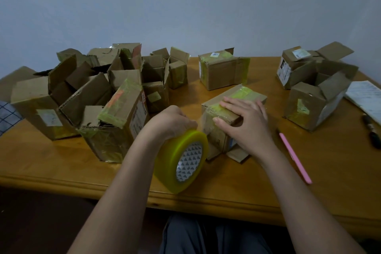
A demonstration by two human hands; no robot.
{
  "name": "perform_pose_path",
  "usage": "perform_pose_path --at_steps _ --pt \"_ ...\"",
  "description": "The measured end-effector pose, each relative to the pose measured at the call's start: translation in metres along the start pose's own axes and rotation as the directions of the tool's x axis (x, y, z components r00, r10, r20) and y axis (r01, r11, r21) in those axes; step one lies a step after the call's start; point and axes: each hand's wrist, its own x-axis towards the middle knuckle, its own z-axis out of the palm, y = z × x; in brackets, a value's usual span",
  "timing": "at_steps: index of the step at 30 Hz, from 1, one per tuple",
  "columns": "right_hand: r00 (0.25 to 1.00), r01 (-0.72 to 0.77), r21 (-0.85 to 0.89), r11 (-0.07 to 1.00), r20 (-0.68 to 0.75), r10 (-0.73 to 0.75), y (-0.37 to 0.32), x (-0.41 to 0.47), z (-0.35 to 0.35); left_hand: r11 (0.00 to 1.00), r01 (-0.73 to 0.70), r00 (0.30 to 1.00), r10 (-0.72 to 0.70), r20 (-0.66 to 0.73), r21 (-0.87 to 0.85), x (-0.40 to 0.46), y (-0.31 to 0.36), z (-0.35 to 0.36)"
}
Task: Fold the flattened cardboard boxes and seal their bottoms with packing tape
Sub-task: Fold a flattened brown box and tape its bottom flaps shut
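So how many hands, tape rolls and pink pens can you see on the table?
Bare hands: 2 (left hand, right hand)
Round yellow-green roll of packing tape: 1
Thin pink pen: 1
Total: 4

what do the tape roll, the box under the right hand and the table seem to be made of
Tape roll: glossy, translucent yellowish plastic film on a printed core, likely card.
Box under the right hand: matte brown cardboard, with shiny tape strips over its top seam.
Table: looks like wood, orange-brown with a smooth, slightly glossy finish and a rounded edge; it could be veneer.
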Motion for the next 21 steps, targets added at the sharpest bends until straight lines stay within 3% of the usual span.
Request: perform_pose_path --at_steps 5,8,11,13,15,16,19,21 --pt "1.000 -0.003 0.003 1.000 -0.031 0.003 -0.001 -0.001 0.004 1.000 -0.006 0.997 0.005 -0.078 -0.006 -0.003 0.002 0.006" --pt "0.999 0.013 -0.003 1.000 0.040 -0.013 -0.006 0.001 -0.002 1.000 -0.016 0.993 0.015 -0.113 -0.005 -0.004 0.002 0.009" --pt "0.994 -0.025 0.189 0.982 0.111 0.004 -0.003 -0.012 -0.027 1.000 -0.022 0.993 0.023 -0.119 0.012 -0.006 0.003 0.012" --pt "0.997 -0.018 0.304 0.952 -0.072 0.042 0.011 -0.028 -0.044 0.999 -0.021 0.992 0.024 -0.120 0.025 -0.006 0.005 0.012" --pt "0.961 -0.044 0.189 0.981 -0.260 0.093 0.034 -0.046 -0.058 1.000 -0.017 0.993 0.020 -0.113 0.026 -0.005 0.006 0.013" --pt "0.955 -0.102 0.119 0.988 -0.267 0.130 0.047 -0.053 -0.065 0.999 -0.016 0.994 0.019 -0.111 0.027 -0.005 0.006 0.012" --pt "0.972 -0.235 -0.125 0.964 0.001 0.237 0.082 -0.066 -0.080 0.999 -0.015 0.993 0.018 -0.117 0.029 -0.004 0.008 0.013" --pt "0.943 -0.216 -0.265 0.940 0.192 0.271 0.091 -0.070 -0.083 0.999 -0.013 0.993 0.016 -0.118 0.030 -0.004 0.009 0.014"
